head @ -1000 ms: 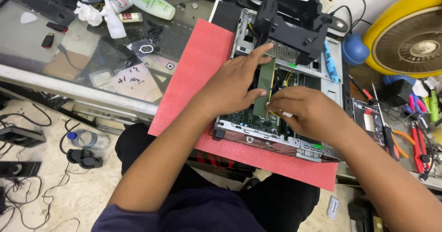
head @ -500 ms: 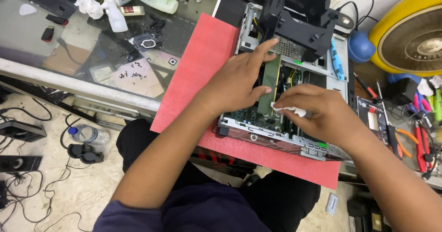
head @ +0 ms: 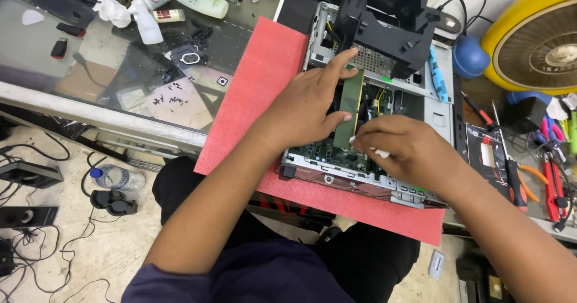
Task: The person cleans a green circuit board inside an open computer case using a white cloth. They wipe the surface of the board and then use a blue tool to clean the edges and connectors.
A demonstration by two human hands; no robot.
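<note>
In the middle of the frame, the left hand point(head: 309, 107) pinches a green card point(head: 348, 107) standing on edge in the open computer point(head: 384, 98), long side running top to bottom. The right hand point(head: 402, 149) grips a small white thing point(head: 381, 154) beside it.

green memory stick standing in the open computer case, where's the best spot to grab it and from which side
Probably by its two short ends, coming from above. The green memory stick stands on edge on the board inside the computer case, so only its long top edge is free. The left hand already spans it that way; the right hand pinches something small and white beside it.
</note>
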